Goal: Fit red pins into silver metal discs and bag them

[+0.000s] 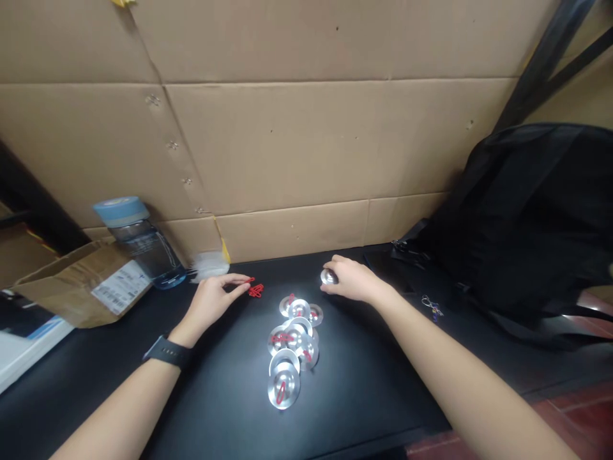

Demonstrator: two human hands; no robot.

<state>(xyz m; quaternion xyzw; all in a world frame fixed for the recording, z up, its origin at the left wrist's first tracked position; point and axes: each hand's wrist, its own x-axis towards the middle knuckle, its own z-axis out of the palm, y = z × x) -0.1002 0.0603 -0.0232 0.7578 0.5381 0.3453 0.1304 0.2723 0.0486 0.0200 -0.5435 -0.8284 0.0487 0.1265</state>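
Note:
My left hand (218,300), with a dark watch on its wrist, pinches a red cord loop between thumb and fingertips. Just beyond those fingertips a small heap of red cord loops (257,291) lies on the black table (230,402). On the right, my right hand (352,279) has its fingers wrapped around a silver finger cymbal (329,276), partly covered by the fingers. Between the hands and closer to me, several overlapping silver finger cymbals (284,386) form a loose pile, some with red cord loops on them.
At the left stand a blue-lidded water bottle (148,246) and a brown paper bag (81,281) with a label. A black backpack (541,236) rests at the right, near a small keychain-like item (433,308). A cardboard wall (306,140) closes off the back.

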